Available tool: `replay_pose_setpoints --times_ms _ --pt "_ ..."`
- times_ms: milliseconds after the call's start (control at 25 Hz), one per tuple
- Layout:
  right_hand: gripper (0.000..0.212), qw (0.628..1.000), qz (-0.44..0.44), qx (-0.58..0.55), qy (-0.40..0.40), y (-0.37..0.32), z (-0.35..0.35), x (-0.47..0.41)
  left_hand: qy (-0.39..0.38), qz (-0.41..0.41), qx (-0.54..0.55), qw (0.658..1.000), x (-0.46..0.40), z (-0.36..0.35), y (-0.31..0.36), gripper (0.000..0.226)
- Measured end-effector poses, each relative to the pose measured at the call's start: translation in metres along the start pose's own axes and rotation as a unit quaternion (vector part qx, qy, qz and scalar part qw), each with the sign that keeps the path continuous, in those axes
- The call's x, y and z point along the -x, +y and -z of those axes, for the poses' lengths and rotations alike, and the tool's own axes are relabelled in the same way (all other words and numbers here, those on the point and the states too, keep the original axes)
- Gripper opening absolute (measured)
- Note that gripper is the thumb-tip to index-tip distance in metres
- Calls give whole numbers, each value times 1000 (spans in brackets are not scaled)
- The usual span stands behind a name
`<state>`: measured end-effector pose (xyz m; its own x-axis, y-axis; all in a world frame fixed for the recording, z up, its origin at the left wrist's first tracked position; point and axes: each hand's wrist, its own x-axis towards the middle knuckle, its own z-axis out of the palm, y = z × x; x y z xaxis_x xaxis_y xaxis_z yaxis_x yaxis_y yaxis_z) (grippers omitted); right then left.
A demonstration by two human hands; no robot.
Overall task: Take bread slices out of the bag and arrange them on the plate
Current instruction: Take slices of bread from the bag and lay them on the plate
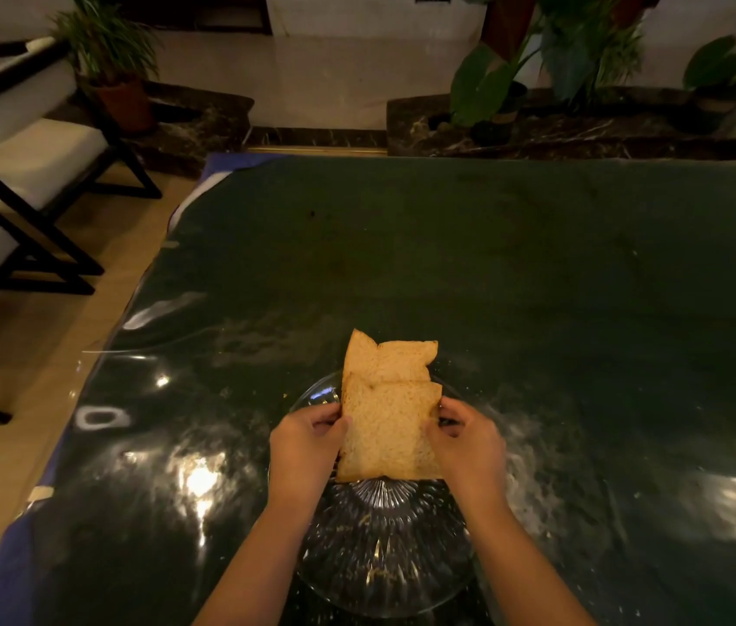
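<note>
I see the fingers (328, 420) of the left hand (305, 449) pinched on the left edge of a tan square bread slice (386, 433), and those of the right hand (465, 445) clamped on its right edge, so both hands grasp this one slice between them. The slice sits over the far half of a clear ribbed glass plate (384, 567), its near edge towards the plate's middle; I cannot tell whether it rests on the glass or hangs just above. At 12 o'clock from it a second tan bread slice (391, 359) lies partly under its far edge and reaches past the plate's far rim. The plate stands on the dark green table (538, 286) under a shiny clear sheet. At 10 o'clock, off the table, stands a white-cushioned black-framed chair (27, 160). Potted plants (560, 61) line the far ledge at 1 o'clock.
</note>
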<state>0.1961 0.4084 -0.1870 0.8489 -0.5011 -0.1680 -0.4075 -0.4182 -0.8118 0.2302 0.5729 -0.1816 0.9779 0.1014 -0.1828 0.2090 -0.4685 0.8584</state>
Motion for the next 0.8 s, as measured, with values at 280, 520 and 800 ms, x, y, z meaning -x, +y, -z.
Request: replay_pose_setpoints --times_ms 280,520,800 --pt "35 1000 -6 -26 -14 -18 32 13 2 -8 -25 1000 17 21 31 25" --pt "39 993 32 -110 -17 -59 134 56 -68 -118 -44 990 75 39 129 37" --pt "30 983 93 -145 57 -43 311 118 -123 -232 -24 964 194 -11 250 24"
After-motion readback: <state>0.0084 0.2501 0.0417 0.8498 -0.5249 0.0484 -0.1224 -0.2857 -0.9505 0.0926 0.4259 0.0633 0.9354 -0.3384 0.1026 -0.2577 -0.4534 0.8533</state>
